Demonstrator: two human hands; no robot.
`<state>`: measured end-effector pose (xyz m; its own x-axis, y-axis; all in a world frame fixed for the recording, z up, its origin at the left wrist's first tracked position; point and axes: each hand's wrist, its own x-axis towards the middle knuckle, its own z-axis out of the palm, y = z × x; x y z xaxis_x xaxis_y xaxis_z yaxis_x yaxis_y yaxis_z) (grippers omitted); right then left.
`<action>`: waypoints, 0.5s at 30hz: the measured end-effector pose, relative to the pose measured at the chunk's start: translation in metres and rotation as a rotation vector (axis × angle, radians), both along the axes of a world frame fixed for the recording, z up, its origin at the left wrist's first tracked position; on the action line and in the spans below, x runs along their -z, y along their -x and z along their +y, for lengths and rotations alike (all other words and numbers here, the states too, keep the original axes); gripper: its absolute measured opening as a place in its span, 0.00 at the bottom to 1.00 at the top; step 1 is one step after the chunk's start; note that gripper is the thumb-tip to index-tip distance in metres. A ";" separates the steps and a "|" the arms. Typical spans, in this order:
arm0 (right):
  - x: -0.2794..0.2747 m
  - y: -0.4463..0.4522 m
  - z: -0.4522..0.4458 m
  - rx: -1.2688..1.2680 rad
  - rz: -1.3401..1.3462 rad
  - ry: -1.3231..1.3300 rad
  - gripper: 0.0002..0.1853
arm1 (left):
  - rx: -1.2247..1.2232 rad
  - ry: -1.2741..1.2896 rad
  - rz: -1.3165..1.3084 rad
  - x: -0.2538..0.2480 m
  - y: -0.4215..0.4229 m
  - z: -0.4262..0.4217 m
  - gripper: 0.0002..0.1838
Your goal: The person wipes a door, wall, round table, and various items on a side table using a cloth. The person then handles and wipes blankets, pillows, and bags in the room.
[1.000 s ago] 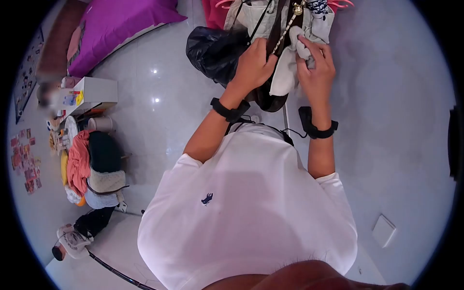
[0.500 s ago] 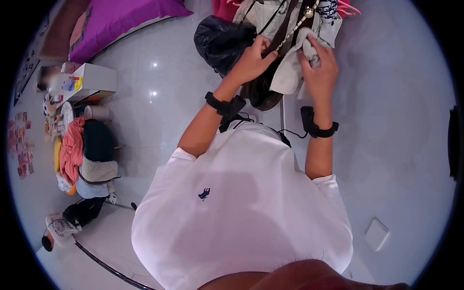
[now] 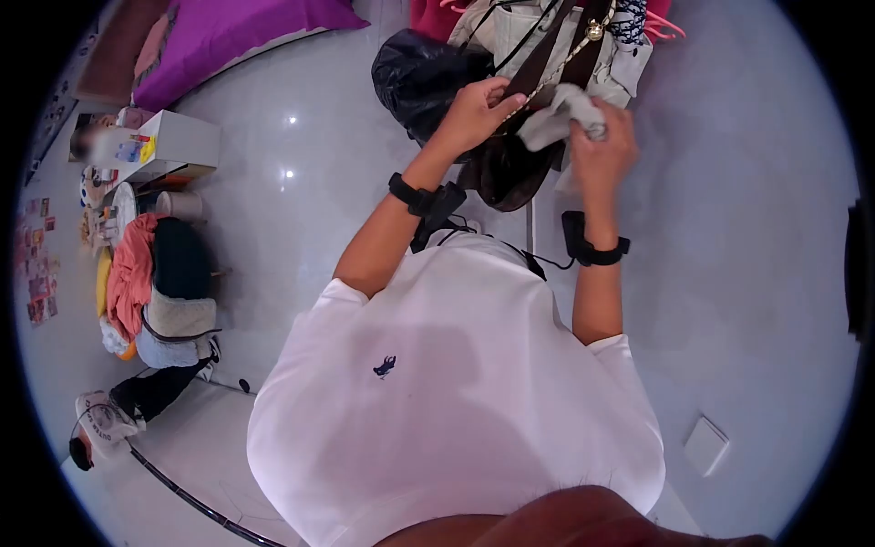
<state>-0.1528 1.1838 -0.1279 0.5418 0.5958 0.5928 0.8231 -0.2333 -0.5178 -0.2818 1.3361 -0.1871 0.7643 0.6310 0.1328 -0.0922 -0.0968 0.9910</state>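
Observation:
At the top centre hangs a brown bag (image 3: pixel 510 173) with dark straps and a gold-coloured chain (image 3: pixel 553 73). My left hand (image 3: pixel 478 114) is closed at the bag's edge, pinching the chain or strap there. A whitish cloth (image 3: pixel 572 109) is bunched in the fingers of my right hand (image 3: pixel 603 150), just right of the bag's dark opening. Beside my left hand is a shiny black bag (image 3: pixel 424 82). Light-coloured bags or cloth (image 3: pixel 515 32) hang behind the straps.
Pink hangers (image 3: pixel 663 25) stick out at the top right. A purple-covered bed (image 3: pixel 237 41) is at the upper left. Below it are a white cabinet (image 3: pixel 187 146) and a chair with clothes (image 3: pixel 182 255). Another person (image 3: pixel 105 419) is at the lower left.
The whitish cloth has been gathered up and left over the bag by my right hand, baring more of the dark opening. My left hand stays at the bag's edge.

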 end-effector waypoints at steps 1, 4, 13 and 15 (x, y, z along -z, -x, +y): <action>-0.018 0.002 0.002 -0.013 -0.044 -0.125 0.21 | -0.007 -0.039 0.010 0.001 0.001 0.000 0.15; -0.062 0.019 0.019 -0.156 -0.104 -0.064 0.22 | -0.028 -0.038 -0.013 0.000 0.001 0.003 0.12; -0.001 0.042 0.024 -0.339 0.198 0.307 0.20 | -0.138 -0.300 0.113 -0.001 0.012 -0.002 0.18; -0.008 0.034 0.028 -0.347 0.208 0.345 0.19 | -0.071 -0.334 0.102 0.001 0.010 -0.002 0.19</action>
<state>-0.1870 1.2117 -0.1196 0.3637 0.9022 0.2317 0.7699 -0.1512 -0.6200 -0.2919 1.3342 -0.1882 0.7398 0.6181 0.2658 0.0243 -0.4194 0.9075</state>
